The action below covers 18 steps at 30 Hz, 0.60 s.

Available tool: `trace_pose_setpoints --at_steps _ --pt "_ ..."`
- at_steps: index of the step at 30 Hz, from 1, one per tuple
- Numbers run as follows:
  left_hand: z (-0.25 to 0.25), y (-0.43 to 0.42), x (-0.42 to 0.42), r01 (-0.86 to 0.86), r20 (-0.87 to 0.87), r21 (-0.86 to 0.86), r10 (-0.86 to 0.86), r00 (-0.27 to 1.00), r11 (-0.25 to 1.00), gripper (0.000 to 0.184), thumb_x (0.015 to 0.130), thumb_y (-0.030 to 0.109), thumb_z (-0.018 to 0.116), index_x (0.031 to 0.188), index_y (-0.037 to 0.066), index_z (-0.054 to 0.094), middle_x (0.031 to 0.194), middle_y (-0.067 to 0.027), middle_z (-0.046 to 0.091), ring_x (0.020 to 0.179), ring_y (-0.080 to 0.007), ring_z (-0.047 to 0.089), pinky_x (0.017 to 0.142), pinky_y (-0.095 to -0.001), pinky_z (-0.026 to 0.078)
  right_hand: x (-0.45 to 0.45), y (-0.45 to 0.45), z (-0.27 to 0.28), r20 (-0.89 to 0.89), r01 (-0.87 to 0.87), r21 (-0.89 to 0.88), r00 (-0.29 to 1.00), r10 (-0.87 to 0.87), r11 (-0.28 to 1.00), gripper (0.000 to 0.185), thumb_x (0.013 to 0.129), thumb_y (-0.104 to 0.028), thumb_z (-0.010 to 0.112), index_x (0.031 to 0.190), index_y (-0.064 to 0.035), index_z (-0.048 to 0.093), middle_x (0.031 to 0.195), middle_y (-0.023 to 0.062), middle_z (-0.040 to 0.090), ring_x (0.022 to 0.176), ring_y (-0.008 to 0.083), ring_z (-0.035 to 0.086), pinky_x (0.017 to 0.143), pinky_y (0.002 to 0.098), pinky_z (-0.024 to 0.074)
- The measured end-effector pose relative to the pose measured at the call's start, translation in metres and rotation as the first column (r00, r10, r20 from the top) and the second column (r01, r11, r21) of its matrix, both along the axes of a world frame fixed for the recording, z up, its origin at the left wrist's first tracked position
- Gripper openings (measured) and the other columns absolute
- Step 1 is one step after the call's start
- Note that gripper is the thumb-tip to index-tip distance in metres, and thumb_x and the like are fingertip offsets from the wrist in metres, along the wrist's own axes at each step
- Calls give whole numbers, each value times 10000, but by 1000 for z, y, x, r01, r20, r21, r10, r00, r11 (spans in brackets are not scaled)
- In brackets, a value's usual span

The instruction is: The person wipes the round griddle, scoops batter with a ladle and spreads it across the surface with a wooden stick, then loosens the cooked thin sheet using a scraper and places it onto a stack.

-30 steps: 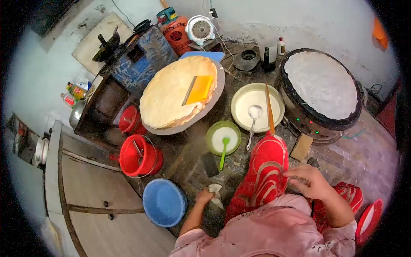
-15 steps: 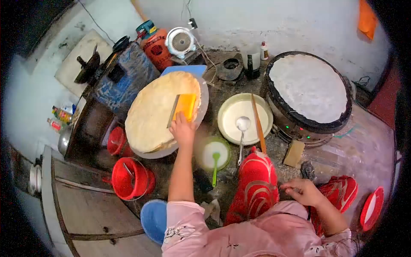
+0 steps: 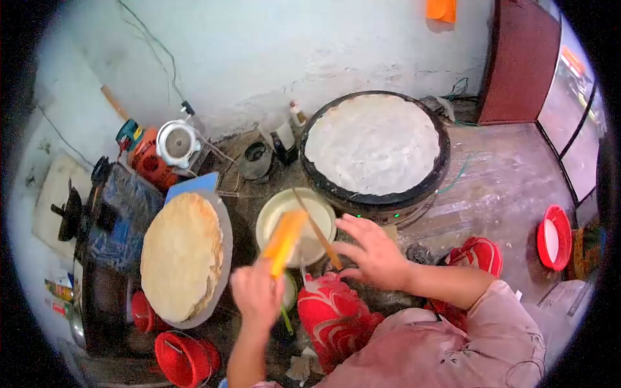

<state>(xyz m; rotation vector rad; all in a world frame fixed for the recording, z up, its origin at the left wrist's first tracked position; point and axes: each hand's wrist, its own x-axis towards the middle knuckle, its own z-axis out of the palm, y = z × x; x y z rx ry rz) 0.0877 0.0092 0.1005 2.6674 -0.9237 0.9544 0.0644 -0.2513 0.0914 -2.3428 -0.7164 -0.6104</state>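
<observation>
My left hand (image 3: 257, 291) grips a yellow scraper (image 3: 285, 240), held up in front of the pale batter bowl (image 3: 266, 216). To its right my right hand (image 3: 374, 253) is raised with its fingers spread, close to a wooden stick (image 3: 317, 229) that leans across the bowl. Beyond it is a round black-rimmed griddle (image 3: 441, 155), covered by a thin whitish sheet of batter (image 3: 374, 143). On the left, a stack of round flat pancakes (image 3: 180, 258) lies on a round board (image 3: 224, 249).
Red buckets (image 3: 184, 359) stand at the lower left, beside a dark cabinet. A white fan (image 3: 178, 143) and an orange gas cylinder (image 3: 150, 161) are at the back left. A red basin (image 3: 554, 238) sits at the far right. Under my left hand is a green bowl (image 3: 289, 292).
My left hand first reached from the cloth to the scraper on the pancakes, then lifted it away to the right. My right hand has moved forward and spread its fingers. The view has turned right.
</observation>
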Motion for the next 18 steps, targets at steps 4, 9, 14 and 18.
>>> trace_pose_setpoints --at_steps 4,9,14,18 --pt "0 -65 -28 282 -199 -42 -285 938 959 436 703 190 688 1080 25 545 1009 -86 580 832 -268 508 752 -399 390 20 -19 -9 231 43 -382 972 50 923 438 680 -252 635 1090 -141 530 1111 103 553 1052 265 522 895 441 394" --pt "-15 -67 -28 64 -359 -180 -126 925 982 819 745 451 636 1305 -47 308 1342 -273 290 1165 -416 357 961 -480 280 41 -105 -22 -568 283 -203 746 -348 937 577 717 -353 670 1174 -72 459 895 201 609 819 312 612 717 409 484" --pt "-41 -42 -50 -195 -424 -117 129 896 974 478 895 235 502 1290 -6 386 1318 -223 370 1159 -411 390 945 -476 330 91 -315 -106 -622 881 115 424 -659 458 584 620 -166 707 1146 -52 478 999 157 621 946 274 599 791 382 482" --pt "-68 -50 -62 -341 -511 -193 202 835 920 426 932 264 424 1286 28 401 1349 -222 312 1213 -400 310 975 -492 275 119 -398 -148 -577 986 -81 74 -814 147 609 615 -183 711 1173 -79 489 995 185 615 946 337 590 815 393 472"
